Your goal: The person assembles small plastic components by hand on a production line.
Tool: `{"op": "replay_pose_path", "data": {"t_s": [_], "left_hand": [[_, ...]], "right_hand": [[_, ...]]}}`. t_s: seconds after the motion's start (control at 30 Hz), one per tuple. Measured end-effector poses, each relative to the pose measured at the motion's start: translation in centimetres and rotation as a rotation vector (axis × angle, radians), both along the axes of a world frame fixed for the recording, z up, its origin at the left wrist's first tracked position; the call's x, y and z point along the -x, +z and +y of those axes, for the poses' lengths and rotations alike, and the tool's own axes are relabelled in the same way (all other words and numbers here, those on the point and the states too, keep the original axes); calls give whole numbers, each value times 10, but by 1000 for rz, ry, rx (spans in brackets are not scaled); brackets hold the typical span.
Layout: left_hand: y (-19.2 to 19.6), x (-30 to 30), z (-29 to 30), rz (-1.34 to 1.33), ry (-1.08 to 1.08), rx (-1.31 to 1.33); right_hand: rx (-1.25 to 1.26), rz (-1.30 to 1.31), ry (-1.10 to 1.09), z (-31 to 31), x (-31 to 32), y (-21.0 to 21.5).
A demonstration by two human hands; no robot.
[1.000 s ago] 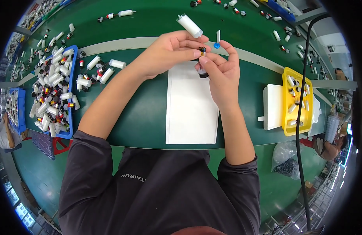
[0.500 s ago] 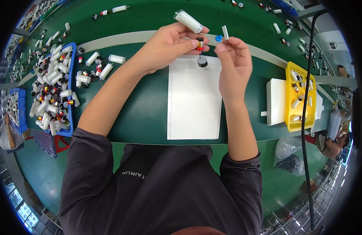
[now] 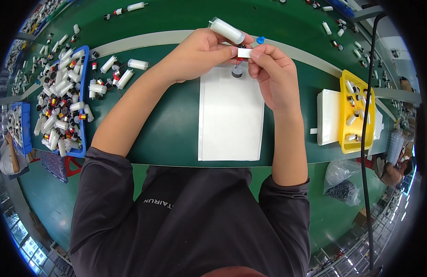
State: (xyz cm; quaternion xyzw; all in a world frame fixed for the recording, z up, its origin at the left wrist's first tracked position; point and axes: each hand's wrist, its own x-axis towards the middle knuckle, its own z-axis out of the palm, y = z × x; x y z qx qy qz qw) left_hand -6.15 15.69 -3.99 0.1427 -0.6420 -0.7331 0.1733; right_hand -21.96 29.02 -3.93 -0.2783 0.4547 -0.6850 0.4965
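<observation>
From my remote seat I see the left hand (image 3: 199, 51) with its fingers curled narrowly, holding a white tube (image 3: 226, 31) at its fingertips, on the far side of the hand. The right hand (image 3: 279, 74) has thumb and forefinger pinched on a small white strip (image 3: 244, 53), just beside the left thumb tip; whether strip and thumb touch, I cannot tell. A blue piece (image 3: 260, 40) sits just past the right fingers, and I cannot tell whether they grip it. Between the hands, thin red wires (image 3: 238, 62) lead down to a black cap (image 3: 237, 72), which shows above the far end of a white sheet (image 3: 230, 120).

I see the tube's long axis slant from far left to near right, its clear near end toward the right hand. The strip's long axis runs crosswise, nearly level from left to right. The cap's round grey face is turned up toward me.

For writing, I get pale capital letters across the chest of the dark shirt (image 3: 190, 226), upside down to my view.
</observation>
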Motion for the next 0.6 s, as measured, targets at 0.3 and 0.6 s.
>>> {"op": "replay_pose_path", "data": {"t_s": [0.3, 0.6], "left_hand": [[9, -1, 4, -33, 53, 64], [7, -2, 5, -37, 80, 48]], "right_hand": [[-33, 192, -107, -3, -6, -4], [-53, 265, -126, 0, -11, 1]]}}
